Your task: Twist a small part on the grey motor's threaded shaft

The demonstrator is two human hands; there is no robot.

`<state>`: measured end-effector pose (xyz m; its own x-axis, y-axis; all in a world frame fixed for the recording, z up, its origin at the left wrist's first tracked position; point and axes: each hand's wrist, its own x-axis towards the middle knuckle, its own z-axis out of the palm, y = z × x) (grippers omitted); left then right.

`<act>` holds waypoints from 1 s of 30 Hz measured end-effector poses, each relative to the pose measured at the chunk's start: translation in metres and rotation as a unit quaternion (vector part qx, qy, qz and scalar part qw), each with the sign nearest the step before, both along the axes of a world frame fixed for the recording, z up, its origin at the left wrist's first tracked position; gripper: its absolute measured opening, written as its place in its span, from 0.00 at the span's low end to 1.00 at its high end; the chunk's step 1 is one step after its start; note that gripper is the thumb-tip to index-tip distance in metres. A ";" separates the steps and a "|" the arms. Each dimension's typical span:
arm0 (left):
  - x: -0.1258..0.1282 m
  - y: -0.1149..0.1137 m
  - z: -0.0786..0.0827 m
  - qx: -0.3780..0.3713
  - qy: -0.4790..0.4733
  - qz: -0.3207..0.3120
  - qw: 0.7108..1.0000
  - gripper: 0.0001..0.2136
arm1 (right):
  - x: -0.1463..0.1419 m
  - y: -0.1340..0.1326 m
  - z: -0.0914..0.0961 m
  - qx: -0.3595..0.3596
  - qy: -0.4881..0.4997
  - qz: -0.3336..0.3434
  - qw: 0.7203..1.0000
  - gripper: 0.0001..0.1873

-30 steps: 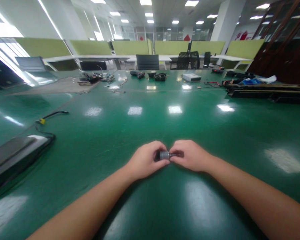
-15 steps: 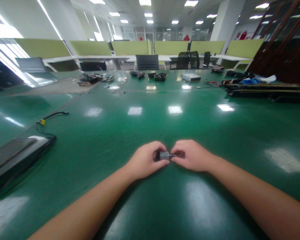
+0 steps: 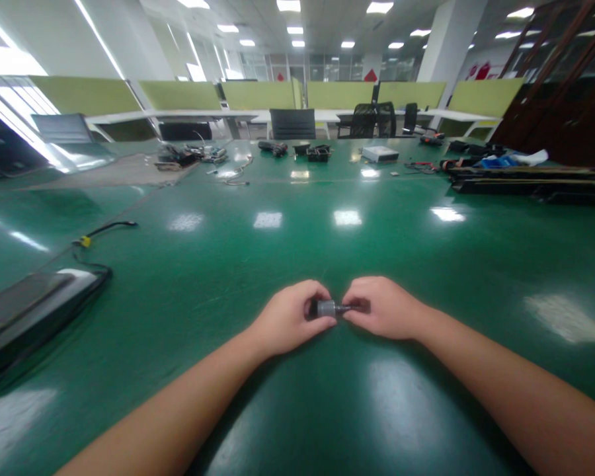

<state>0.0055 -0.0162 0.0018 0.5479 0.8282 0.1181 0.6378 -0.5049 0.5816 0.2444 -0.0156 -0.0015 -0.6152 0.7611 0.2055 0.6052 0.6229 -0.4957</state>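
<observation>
Between my two hands lies a small cylinder (image 3: pixel 326 308), grey in the middle and dark at its left end; its exact kind is too small to make out. My left hand (image 3: pixel 293 317) is closed round its left part, thumb in front and fingers behind. From its right side a thin dark rod (image 3: pixel 343 309) runs into my right hand (image 3: pixel 381 307), which pinches it between thumb and fingers. Whether cylinder and rod are one piece, I cannot tell. Both hands are low, over the green tabletop (image 3: pixel 297 258).
At the left lies a flat grey device (image 3: pixel 34 307) with a black cable (image 3: pixel 110 227). Along the far side are loose electronics (image 3: pixel 191 155), black parts (image 3: pixel 317 153) and a white box (image 3: pixel 379 153). Long black panels (image 3: pixel 530 182) are stacked at the far right.
My right hand has shifted slightly right, away from my left hand, and the gap between them is a little wider. My left hand and the cylinder have stayed in place.
</observation>
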 end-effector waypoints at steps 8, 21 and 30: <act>0.001 -0.001 0.001 -0.004 -0.002 0.005 1.000 0.13 | 0.004 0.000 0.001 -0.004 -0.004 -0.001 1.000 0.03; -0.001 -0.001 0.000 -0.007 -0.009 0.008 1.000 0.13 | 0.008 0.002 -0.001 -0.003 -0.010 -0.002 1.000 0.03; -0.002 0.000 0.000 -0.009 -0.024 0.010 1.000 0.11 | 0.009 0.001 0.002 -0.013 -0.011 -0.013 1.000 0.03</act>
<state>0.0034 -0.0166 0.0017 0.5253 0.8412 0.1286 0.6194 -0.4816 0.6200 0.2537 -0.0150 0.0006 -0.5991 0.7820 0.1720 0.6326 0.5939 -0.4970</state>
